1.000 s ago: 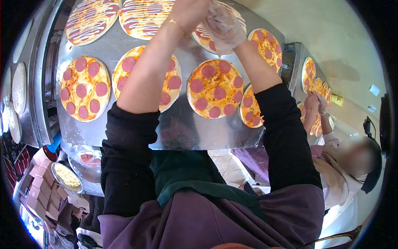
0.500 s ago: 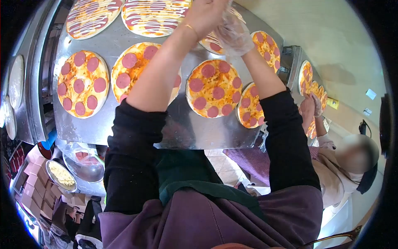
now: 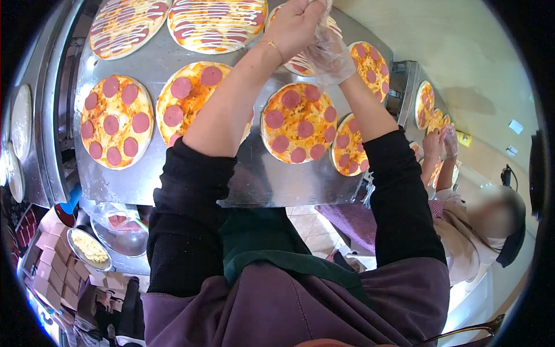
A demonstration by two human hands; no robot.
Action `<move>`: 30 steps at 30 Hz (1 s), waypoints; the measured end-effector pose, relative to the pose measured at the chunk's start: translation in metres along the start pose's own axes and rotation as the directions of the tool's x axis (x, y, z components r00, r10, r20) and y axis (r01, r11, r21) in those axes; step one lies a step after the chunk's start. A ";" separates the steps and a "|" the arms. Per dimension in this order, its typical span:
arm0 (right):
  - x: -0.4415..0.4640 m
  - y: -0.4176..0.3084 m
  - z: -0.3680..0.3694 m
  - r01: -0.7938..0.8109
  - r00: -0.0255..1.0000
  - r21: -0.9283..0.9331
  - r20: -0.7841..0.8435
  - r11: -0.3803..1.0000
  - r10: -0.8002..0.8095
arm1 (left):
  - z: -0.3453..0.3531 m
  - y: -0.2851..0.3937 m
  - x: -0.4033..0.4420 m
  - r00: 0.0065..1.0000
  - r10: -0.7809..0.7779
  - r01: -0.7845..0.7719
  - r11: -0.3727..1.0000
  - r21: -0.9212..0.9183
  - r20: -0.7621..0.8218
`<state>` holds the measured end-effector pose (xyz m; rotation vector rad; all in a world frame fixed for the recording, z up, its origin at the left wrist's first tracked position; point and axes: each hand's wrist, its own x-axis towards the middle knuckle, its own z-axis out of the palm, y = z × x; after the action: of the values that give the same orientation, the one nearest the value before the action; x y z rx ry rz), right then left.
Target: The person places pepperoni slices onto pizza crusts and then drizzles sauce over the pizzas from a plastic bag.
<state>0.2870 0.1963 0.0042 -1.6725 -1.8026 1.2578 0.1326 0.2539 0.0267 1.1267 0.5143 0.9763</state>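
At the top edge, my bare left hand [image 3: 295, 28] is closed with its fingers against a clear plastic bag [image 3: 325, 7], most of it hidden or out of view. My right hand [image 3: 330, 53], in a loose clear plastic glove, is closed right beside it on the same bag. Both are over a round pizza [image 3: 300, 65] with white sauce lines, partly covered by the hands. To its left lies a pizza with white zigzag lines [image 3: 217, 23]. Nearer me, a pizza with sausage slices [image 3: 299, 122] carries no white lines.
More pizzas, such as the left one [image 3: 117, 121], lie on the metal table [image 3: 254, 185]. At right, a co-worker [image 3: 471, 231] has both hands near other pizzas. A bowl of shredded cheese [image 3: 89, 250] and a metal bowl [image 3: 118, 231] stand at lower left.
My left hand has shifted slightly right and down, staying against the right hand. The co-worker's hands have risen a little. The view has moved slightly.
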 end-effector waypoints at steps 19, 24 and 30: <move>-0.045 0.076 -0.056 0.379 0.624 0.073 -0.757 0.923 -0.196 | 0.130 0.053 0.074 0.778 -0.074 -0.044 0.984 0.171 0.624; -0.090 0.125 -0.110 0.474 0.604 0.180 -0.779 0.862 -0.169 | 0.194 0.029 0.094 0.695 -0.017 0.053 0.998 -0.027 0.719; -0.085 0.174 -0.147 0.573 0.594 0.296 -0.792 0.764 -0.138 | 0.234 -0.021 0.116 0.680 -0.003 0.155 0.978 -0.140 0.733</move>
<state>0.5231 0.1499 -0.0326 -1.1229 -1.0637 0.6266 0.3802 0.2305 0.1097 1.1985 -0.1916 0.4076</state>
